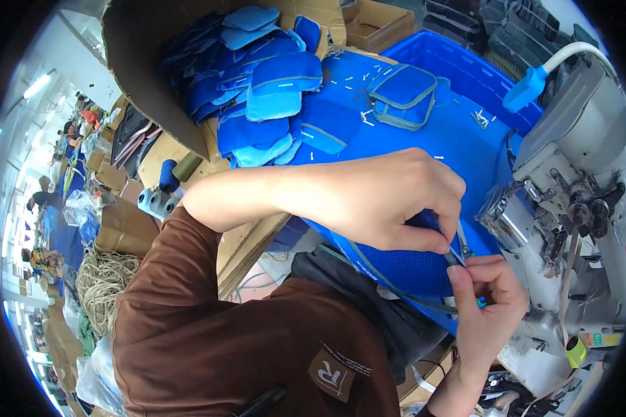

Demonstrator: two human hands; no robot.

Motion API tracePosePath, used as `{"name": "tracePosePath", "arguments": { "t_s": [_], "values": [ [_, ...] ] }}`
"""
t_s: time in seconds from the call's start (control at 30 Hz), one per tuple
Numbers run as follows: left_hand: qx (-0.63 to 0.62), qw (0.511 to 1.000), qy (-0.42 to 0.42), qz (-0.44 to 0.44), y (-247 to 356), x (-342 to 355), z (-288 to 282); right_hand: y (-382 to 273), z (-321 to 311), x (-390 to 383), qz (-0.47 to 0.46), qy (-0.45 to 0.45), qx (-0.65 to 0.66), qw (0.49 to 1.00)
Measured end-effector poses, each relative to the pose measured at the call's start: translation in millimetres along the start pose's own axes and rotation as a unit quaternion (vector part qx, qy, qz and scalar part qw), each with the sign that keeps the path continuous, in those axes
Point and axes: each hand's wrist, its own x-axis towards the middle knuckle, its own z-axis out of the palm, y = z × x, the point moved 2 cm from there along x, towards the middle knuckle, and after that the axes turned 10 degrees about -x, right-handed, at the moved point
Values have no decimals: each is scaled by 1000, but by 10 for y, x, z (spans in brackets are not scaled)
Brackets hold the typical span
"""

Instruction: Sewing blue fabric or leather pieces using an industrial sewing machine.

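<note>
Brown shirt (243,354): closest to my camera; soft cloth with a square patch on the chest.
Left hand (424,198): bare, arched across from the left; I see thumb and forefinger pinched on the workpiece's upper right edge.
Right hand (494,295): just below the left; thumb and forefinger clamped on the same edge. A small blue-green item (481,302) shows beside its fingers, too small for me to identify.
Blue mesh piece (410,270): the workpiece, located under the left hand at the table's near side; open-textured face, grey rounded binding.
Tabletop (466,149): flat, matt blue, strewn with small white slips (480,119).
Finished-looking pouches (403,87): two, overlapping, round-cornered, grey-edged.
Heap (285,73): blue padded pieces, lighter undersides, beside curved brown cardboard (149,69).
Sewing machine (570,132): pale grey metal casing, at right.
Crate (459,59): ribbed blue plastic, beyond the table.
Room: coiled cream cord (108,285) at left; tube lights (38,85) farther off.
</note>
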Motion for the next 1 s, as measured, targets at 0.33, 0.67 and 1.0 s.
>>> {"name": "tracePosePath", "arguments": {
  "t_s": [0.33, 0.67, 1.0],
  "values": [
    [-19, 999, -25, -7, -73, 122, -61, -30, -37, 85, 1, -31, -58, 998],
    [-40, 996, -75, -1, -211, 373, -48, 89, -103, 96, 19, -12, -49, 999],
    [-64, 985, -162, -5, -565, 692, -114, 316, -86, 104, 142, -42, 34, 988]
  ]
}}
